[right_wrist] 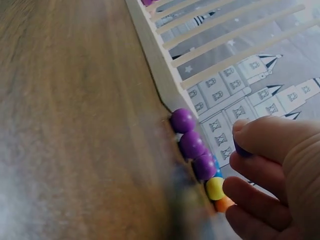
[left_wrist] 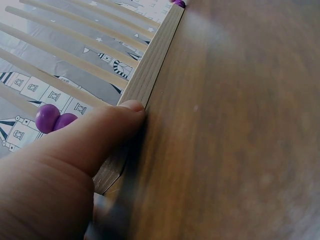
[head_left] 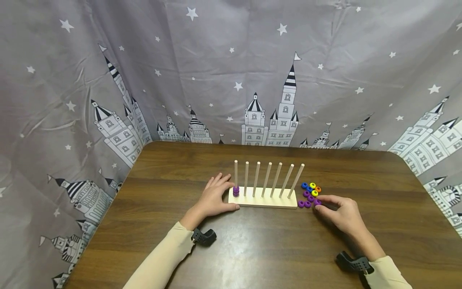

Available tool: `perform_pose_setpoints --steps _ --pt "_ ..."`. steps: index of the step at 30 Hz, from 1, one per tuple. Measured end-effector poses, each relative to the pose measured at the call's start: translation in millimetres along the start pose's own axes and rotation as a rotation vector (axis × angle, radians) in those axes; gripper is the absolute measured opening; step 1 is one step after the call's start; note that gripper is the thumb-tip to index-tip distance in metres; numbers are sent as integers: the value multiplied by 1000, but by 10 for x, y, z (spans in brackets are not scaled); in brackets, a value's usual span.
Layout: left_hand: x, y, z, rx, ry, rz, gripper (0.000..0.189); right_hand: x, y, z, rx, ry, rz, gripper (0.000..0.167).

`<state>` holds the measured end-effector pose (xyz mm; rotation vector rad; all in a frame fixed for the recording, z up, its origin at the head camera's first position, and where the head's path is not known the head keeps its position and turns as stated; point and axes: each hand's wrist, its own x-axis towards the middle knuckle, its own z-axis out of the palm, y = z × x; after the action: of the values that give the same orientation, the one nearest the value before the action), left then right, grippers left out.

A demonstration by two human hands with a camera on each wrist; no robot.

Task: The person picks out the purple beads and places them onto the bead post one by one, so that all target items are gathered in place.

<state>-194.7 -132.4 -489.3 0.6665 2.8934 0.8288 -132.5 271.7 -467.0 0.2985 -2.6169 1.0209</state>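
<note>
A pale wooden peg stand (head_left: pixel 261 204) with a row of upright pegs sits on the table. Purple beads (head_left: pixel 236 191) are stacked low on its leftmost peg. My left hand (head_left: pixel 212 196) holds the stand's left end, thumb along the front edge and the other fingers toward the back; in the left wrist view the thumb (left_wrist: pixel 107 127) presses that edge. My right hand (head_left: pixel 344 214) pinches a purple bead (right_wrist: pixel 242 150) between thumb and index finger. Beside the stand's right end lie loose purple beads (head_left: pixel 307 204), with yellow (head_left: pixel 312 185), blue (head_left: pixel 304 186) and orange (head_left: pixel 318 189) ones behind.
The brown wooden table (head_left: pixel 252 249) reaches back to a grey curtain (head_left: pixel 216 80) printed with castles and stars. Black wrist straps (head_left: pixel 204 237) sit on both forearms, below light sleeves. The remaining pegs (head_left: pixel 267 178) stand tall and bare, leaning right in the head view.
</note>
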Motion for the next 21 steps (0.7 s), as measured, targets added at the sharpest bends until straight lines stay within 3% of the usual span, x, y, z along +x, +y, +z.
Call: perform_pose_setpoints --steps 13,21 --pt "-1 -2 8 1 4 1 69 58 -101 -67 65 -31 28 18" --pt "-11 9 -10 4 7 7 69 188 -196 -182 65 -71 -8 18"
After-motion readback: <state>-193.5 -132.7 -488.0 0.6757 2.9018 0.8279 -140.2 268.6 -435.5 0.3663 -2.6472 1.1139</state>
